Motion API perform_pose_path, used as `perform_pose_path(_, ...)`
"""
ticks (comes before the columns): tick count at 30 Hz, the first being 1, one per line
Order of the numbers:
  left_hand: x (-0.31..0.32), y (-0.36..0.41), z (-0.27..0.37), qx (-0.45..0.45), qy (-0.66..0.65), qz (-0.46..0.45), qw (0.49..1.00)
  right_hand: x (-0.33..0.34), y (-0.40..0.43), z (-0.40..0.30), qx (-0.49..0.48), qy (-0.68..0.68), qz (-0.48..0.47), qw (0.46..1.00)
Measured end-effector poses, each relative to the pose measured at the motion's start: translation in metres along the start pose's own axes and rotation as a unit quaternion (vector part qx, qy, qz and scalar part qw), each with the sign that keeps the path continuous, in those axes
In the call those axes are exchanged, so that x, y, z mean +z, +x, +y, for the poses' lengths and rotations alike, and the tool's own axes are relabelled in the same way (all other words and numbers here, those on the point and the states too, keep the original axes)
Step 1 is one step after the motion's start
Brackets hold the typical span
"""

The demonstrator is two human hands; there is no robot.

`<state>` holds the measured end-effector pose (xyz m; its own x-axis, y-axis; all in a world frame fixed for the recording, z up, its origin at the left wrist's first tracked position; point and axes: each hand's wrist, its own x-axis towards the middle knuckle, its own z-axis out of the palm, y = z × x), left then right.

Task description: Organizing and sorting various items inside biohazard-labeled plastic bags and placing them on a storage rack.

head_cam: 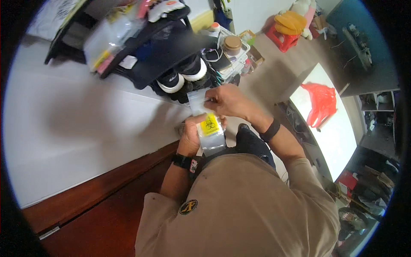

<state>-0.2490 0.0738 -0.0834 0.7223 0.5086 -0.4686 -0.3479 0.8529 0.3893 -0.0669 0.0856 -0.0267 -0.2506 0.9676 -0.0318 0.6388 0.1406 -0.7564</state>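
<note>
A clear plastic zip bag with a yellow biohazard label (210,124) is held upright before my torso. My left hand (191,132) is closed around its middle, with fingers showing on both sides of the label. At the bag's upper end, my right hand (224,100) pinches the plastic near the top edge; the fingertips partly hide it. Whether the top is sealed cannot be told. Just beyond the bag, black shoes with white soles (195,72) rest on a dark rack (144,72).
More clear bags (110,38) lie on the rack's upper level. A white basket (236,69) holds a brown-lidded jar (232,44). On the right stands a white table (334,151) with a red plastic bag (322,102). A reddish wooden door (112,208) is at lower left.
</note>
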Motion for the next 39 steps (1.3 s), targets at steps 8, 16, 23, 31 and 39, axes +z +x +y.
perform_pose_path(8,-0.009,-0.003,-0.015,0.045,-0.109,-0.039,0.992,-0.03,0.079,0.005,-0.223,-0.09,0.19,0.952)
perform_pose_path(16,-0.029,-0.066,0.002,0.157,-0.049,0.195,0.967,-0.001,0.224,0.021,-0.147,-0.312,0.292,0.892)
perform_pose_path(23,-0.086,-0.083,0.006,0.108,-0.098,0.208,0.967,-0.005,0.207,0.012,-0.157,-0.311,0.152,0.925)
perform_pose_path(31,-0.088,-0.055,0.006,0.03,-0.092,0.177,0.979,0.002,0.148,0.006,-0.222,-0.257,0.219,0.915)
perform_pose_path(39,-0.095,-0.068,-0.002,0.024,-0.13,0.227,0.965,0.003,0.116,0.007,-0.287,-0.21,0.292,0.888)
